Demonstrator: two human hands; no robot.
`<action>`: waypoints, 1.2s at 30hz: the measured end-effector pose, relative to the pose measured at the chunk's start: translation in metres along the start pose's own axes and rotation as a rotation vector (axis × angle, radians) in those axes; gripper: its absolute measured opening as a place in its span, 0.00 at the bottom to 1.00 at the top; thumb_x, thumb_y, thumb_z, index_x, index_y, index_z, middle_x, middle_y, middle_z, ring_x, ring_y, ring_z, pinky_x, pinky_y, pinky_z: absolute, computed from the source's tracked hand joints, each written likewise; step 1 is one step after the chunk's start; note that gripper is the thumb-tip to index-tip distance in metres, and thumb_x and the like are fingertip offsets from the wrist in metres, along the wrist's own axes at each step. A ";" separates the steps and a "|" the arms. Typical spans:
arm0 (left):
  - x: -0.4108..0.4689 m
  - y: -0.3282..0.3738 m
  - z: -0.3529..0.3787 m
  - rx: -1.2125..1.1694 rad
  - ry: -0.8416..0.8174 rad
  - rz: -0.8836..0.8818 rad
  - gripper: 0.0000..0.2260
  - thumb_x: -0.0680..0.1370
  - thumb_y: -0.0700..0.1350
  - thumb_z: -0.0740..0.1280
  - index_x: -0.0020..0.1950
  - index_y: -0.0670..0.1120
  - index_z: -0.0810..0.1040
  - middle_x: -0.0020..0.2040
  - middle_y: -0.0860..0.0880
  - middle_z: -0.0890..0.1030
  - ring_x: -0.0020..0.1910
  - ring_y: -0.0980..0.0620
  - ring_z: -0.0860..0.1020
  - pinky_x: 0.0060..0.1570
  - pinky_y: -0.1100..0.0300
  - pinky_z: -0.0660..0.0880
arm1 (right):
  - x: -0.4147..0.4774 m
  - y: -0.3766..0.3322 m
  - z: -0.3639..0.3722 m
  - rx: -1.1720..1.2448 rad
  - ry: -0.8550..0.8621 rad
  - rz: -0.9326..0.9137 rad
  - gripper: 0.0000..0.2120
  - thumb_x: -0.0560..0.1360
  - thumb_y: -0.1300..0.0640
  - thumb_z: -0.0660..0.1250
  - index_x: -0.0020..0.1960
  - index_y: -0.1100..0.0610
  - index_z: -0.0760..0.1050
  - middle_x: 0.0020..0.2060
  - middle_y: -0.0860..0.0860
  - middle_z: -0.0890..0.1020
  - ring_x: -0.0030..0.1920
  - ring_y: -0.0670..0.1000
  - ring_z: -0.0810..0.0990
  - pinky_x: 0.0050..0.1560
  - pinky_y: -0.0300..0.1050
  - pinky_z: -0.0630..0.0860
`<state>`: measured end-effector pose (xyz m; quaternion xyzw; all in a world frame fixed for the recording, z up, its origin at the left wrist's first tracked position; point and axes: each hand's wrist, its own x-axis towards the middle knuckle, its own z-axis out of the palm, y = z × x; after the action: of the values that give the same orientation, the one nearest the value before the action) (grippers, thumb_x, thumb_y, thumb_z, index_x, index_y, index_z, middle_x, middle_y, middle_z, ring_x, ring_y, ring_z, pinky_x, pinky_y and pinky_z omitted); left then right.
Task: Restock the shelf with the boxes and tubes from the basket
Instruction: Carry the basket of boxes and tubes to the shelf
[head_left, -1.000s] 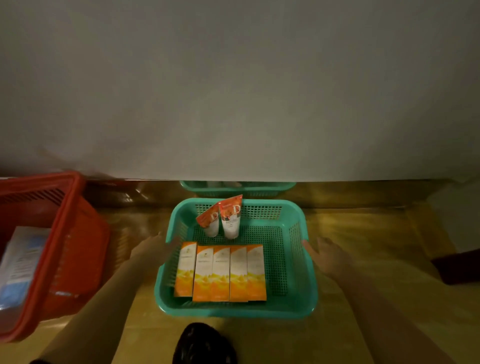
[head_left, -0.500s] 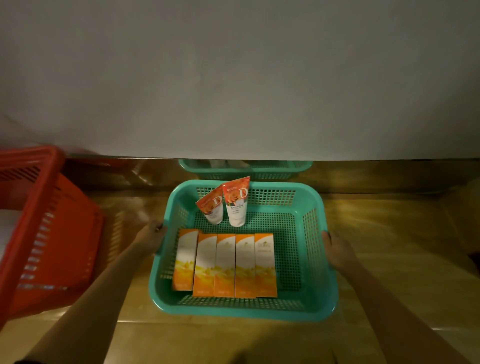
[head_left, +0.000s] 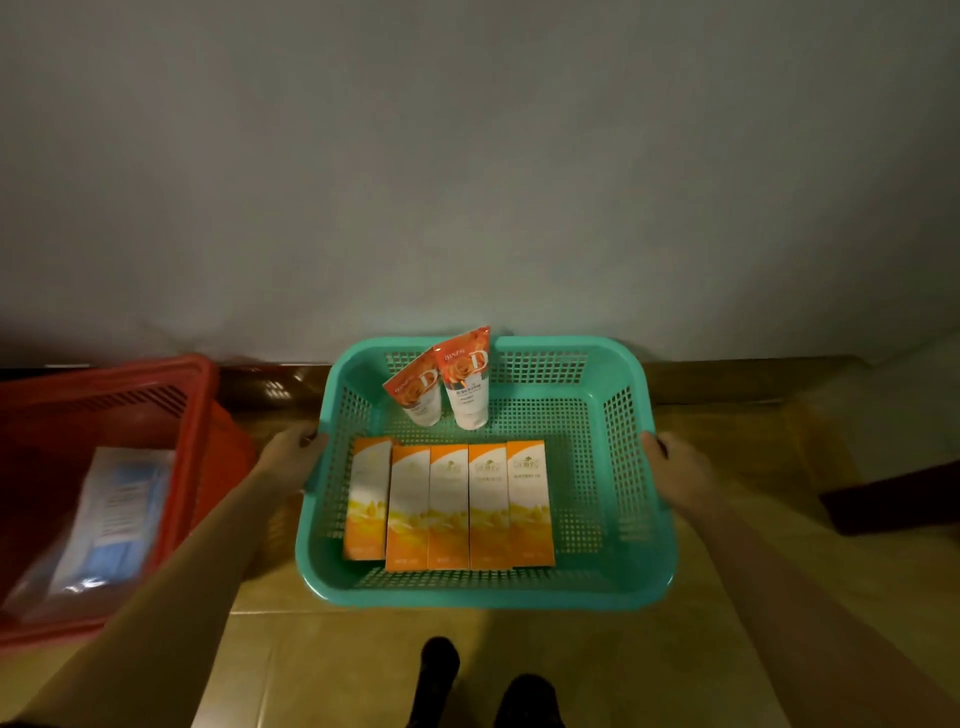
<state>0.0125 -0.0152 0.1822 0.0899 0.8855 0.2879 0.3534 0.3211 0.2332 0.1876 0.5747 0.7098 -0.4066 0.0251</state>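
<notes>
A teal perforated basket (head_left: 639, 582) is held above the tiled floor in front of a grey wall. Several orange-and-white boxes (head_left: 449, 506) lie side by side on its bottom. Two orange-topped white tubes (head_left: 465, 387) lean against its far wall. My left hand (head_left: 291, 454) grips the basket's left rim. On the right rim, my right hand (head_left: 675, 470) is closed the same way.
A red basket (head_left: 192, 410) with clear-wrapped blue-and-white packs (head_left: 111, 525) stands at the left. A dark object (head_left: 893, 501) sits at the right edge. My dark shoes (head_left: 488, 686) show below the teal basket on the yellowish floor tiles.
Both hands closed on the teal basket's side rims and raised it toward me. The second teal basket by the wall is now out of sight.
</notes>
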 end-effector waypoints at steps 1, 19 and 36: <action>-0.015 0.011 -0.015 -0.016 -0.001 -0.006 0.13 0.80 0.42 0.59 0.62 0.37 0.72 0.55 0.35 0.78 0.50 0.38 0.79 0.47 0.46 0.77 | -0.018 -0.013 -0.018 -0.006 0.015 -0.006 0.13 0.81 0.52 0.52 0.47 0.59 0.70 0.36 0.53 0.77 0.32 0.48 0.76 0.29 0.36 0.70; -0.332 0.206 -0.248 -0.005 -0.164 0.084 0.08 0.80 0.40 0.59 0.54 0.38 0.75 0.46 0.38 0.78 0.42 0.43 0.78 0.36 0.56 0.76 | -0.329 -0.169 -0.296 -0.002 0.121 0.062 0.19 0.80 0.50 0.55 0.58 0.64 0.73 0.51 0.60 0.80 0.46 0.56 0.78 0.48 0.47 0.73; -0.459 0.257 -0.267 0.212 -0.304 0.350 0.05 0.80 0.41 0.61 0.50 0.39 0.70 0.41 0.42 0.73 0.31 0.51 0.73 0.16 0.66 0.72 | -0.551 -0.111 -0.333 0.317 0.425 0.232 0.17 0.74 0.44 0.61 0.42 0.57 0.76 0.39 0.56 0.79 0.45 0.57 0.77 0.43 0.48 0.70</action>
<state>0.1566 -0.0901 0.7492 0.3205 0.8185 0.2333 0.4159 0.5582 -0.0043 0.7480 0.7210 0.5565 -0.3773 -0.1679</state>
